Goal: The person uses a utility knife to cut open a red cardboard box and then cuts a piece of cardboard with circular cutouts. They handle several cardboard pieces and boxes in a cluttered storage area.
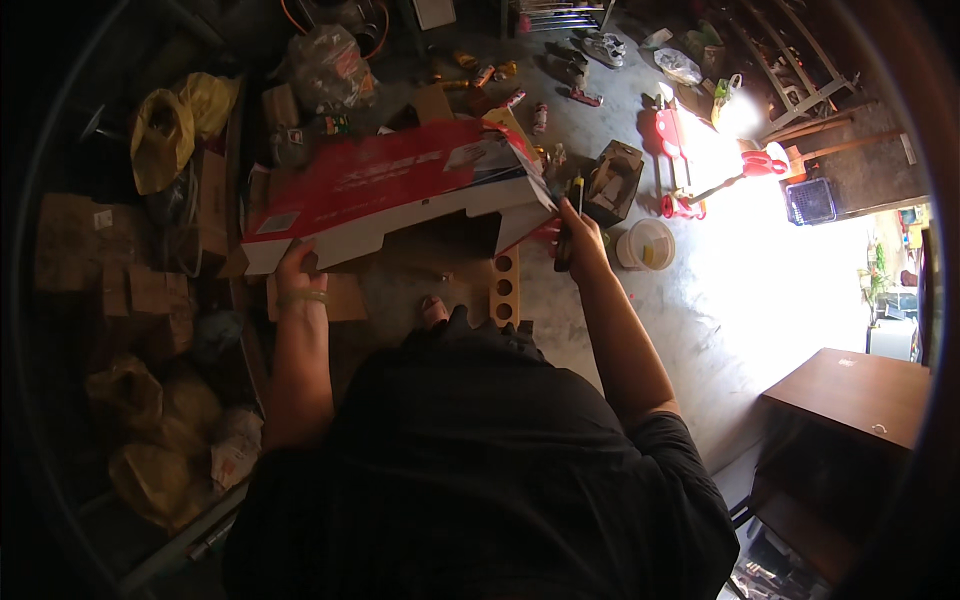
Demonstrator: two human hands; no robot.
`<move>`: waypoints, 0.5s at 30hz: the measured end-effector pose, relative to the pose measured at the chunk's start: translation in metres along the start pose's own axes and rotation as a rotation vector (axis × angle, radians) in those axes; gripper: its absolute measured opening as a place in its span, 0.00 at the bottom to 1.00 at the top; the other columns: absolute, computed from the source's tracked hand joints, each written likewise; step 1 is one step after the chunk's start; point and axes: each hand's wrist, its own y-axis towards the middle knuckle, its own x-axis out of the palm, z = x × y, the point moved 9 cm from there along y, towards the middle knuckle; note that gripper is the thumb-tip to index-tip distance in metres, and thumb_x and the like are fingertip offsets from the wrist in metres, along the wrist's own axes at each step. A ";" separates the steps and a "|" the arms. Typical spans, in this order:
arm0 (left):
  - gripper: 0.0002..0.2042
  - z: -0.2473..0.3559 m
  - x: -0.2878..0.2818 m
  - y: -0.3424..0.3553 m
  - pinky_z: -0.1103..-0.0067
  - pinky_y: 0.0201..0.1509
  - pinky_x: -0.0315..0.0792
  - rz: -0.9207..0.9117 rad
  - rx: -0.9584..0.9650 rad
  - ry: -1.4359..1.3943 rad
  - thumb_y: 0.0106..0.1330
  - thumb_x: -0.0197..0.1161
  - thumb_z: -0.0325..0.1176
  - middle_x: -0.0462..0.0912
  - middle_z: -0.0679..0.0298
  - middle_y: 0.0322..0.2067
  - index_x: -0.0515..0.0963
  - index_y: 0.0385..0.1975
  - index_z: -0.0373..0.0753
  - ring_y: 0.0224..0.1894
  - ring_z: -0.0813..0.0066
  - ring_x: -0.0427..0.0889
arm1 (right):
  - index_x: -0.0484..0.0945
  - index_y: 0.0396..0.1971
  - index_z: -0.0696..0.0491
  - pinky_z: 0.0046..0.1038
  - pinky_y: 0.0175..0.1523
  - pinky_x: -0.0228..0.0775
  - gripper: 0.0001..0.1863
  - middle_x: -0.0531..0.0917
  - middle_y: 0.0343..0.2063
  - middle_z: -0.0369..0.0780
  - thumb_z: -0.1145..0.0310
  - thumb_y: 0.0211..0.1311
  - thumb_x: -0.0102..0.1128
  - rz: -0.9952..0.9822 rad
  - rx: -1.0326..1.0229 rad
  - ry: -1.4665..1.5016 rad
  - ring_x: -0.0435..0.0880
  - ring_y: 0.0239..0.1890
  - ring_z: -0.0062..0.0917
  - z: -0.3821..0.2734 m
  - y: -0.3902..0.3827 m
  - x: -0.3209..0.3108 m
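Observation:
A large red and white cardboard box (372, 178) spans the space in front of me, its white flaps hanging toward my body. My left hand (297, 266) is closed on its lower left edge, with a band round the wrist. At the box's right end, my right hand (586, 240) grips the torn-looking edge. A slim black and yellow tool (563, 248), apparently a utility knife, is also in that hand. The fingers of my right hand are partly hidden.
Brown cartons (145, 310) and yellow sacks (165, 140) crowd the left side. An open carton (613, 183) and a white bucket (646, 246) stand to the right. Near my foot lies a yellowish strip with round holes (506, 290). A brown cabinet (850, 395) is at lower right.

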 end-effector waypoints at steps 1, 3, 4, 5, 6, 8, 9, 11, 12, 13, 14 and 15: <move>0.19 -0.003 -0.005 0.002 0.69 0.44 0.72 0.040 -0.019 -0.014 0.50 0.57 0.18 0.73 0.64 0.40 0.71 0.44 0.40 0.43 0.65 0.74 | 0.72 0.29 0.55 0.17 0.18 0.64 0.17 0.78 0.20 0.36 0.54 0.57 0.57 0.073 -0.041 0.016 0.72 0.15 0.17 -0.013 -0.011 -0.001; 0.18 -0.010 0.005 -0.010 0.71 0.42 0.72 0.113 -0.038 -0.044 0.50 0.58 0.18 0.74 0.65 0.39 0.72 0.43 0.40 0.42 0.66 0.74 | 0.72 0.28 0.55 0.19 0.21 0.64 0.15 0.77 0.18 0.35 0.58 0.54 0.60 0.228 -0.309 -0.190 0.73 0.16 0.18 -0.046 -0.031 -0.011; 0.18 -0.015 0.016 -0.022 0.72 0.41 0.71 0.151 -0.035 -0.057 0.50 0.58 0.18 0.74 0.65 0.39 0.72 0.42 0.40 0.42 0.67 0.74 | 0.72 0.28 0.56 0.21 0.22 0.65 0.14 0.76 0.17 0.35 0.61 0.53 0.61 0.305 -0.442 -0.293 0.73 0.17 0.18 -0.059 -0.043 -0.014; 0.17 -0.016 0.028 -0.036 0.73 0.39 0.71 0.193 -0.027 -0.070 0.49 0.58 0.18 0.75 0.66 0.38 0.73 0.41 0.40 0.41 0.68 0.74 | 0.71 0.30 0.56 0.25 0.26 0.66 0.12 0.76 0.18 0.38 0.66 0.51 0.62 0.362 -0.539 -0.344 0.75 0.19 0.25 -0.069 -0.056 -0.016; 0.17 -0.017 0.031 -0.044 0.74 0.37 0.70 0.252 -0.032 -0.051 0.49 0.58 0.18 0.75 0.66 0.37 0.73 0.41 0.40 0.41 0.69 0.74 | 0.71 0.31 0.56 0.26 0.27 0.67 0.11 0.76 0.20 0.39 0.68 0.50 0.61 0.342 -0.638 -0.485 0.76 0.21 0.28 -0.073 -0.067 -0.008; 0.17 -0.019 0.031 -0.055 0.78 0.34 0.68 0.367 -0.050 -0.016 0.49 0.58 0.18 0.75 0.67 0.36 0.73 0.40 0.40 0.40 0.72 0.74 | 0.70 0.32 0.55 0.29 0.29 0.68 0.11 0.76 0.23 0.43 0.71 0.49 0.60 0.304 -0.834 -0.773 0.77 0.24 0.35 -0.076 -0.092 0.009; 0.16 -0.020 0.032 -0.054 0.78 0.32 0.67 0.344 -0.049 0.001 0.49 0.58 0.18 0.75 0.67 0.34 0.73 0.39 0.40 0.38 0.72 0.74 | 0.70 0.33 0.55 0.31 0.33 0.69 0.13 0.75 0.27 0.45 0.75 0.44 0.59 0.203 -0.864 -0.868 0.77 0.31 0.40 -0.078 -0.105 0.023; 0.14 -0.024 0.029 -0.049 0.80 0.27 0.65 0.297 -0.046 0.035 0.49 0.59 0.18 0.75 0.67 0.32 0.74 0.37 0.40 0.35 0.73 0.75 | 0.70 0.36 0.54 0.33 0.37 0.70 0.20 0.77 0.36 0.42 0.76 0.38 0.60 -0.004 -1.018 -0.958 0.78 0.36 0.40 -0.078 -0.112 0.043; 0.13 -0.026 0.028 -0.049 0.80 0.26 0.64 0.284 -0.048 0.049 0.49 0.59 0.19 0.75 0.67 0.31 0.74 0.35 0.40 0.33 0.73 0.75 | 0.70 0.38 0.54 0.33 0.38 0.71 0.22 0.77 0.39 0.41 0.75 0.36 0.61 -0.095 -1.005 -1.027 0.78 0.36 0.40 -0.075 -0.110 0.049; 0.13 -0.028 0.027 -0.048 0.80 0.24 0.64 0.272 -0.049 0.063 0.49 0.59 0.19 0.75 0.66 0.30 0.74 0.34 0.40 0.31 0.73 0.75 | 0.69 0.40 0.54 0.35 0.39 0.71 0.25 0.74 0.47 0.39 0.73 0.35 0.64 -0.138 -1.016 -1.158 0.78 0.38 0.38 -0.074 -0.106 0.051; 0.12 -0.031 0.028 -0.049 0.81 0.22 0.63 0.258 -0.054 0.080 0.49 0.59 0.19 0.75 0.66 0.29 0.74 0.33 0.40 0.29 0.73 0.75 | 0.69 0.40 0.54 0.35 0.38 0.72 0.25 0.73 0.48 0.39 0.72 0.34 0.64 -0.193 -0.986 -1.287 0.78 0.38 0.37 -0.070 -0.100 0.054; 0.12 -0.033 0.030 -0.050 0.79 0.24 0.63 0.243 -0.046 0.092 0.49 0.59 0.19 0.75 0.67 0.29 0.74 0.33 0.41 0.30 0.73 0.74 | 0.69 0.40 0.54 0.34 0.38 0.72 0.26 0.72 0.49 0.39 0.72 0.34 0.65 -0.250 -0.953 -1.415 0.78 0.39 0.36 -0.066 -0.094 0.057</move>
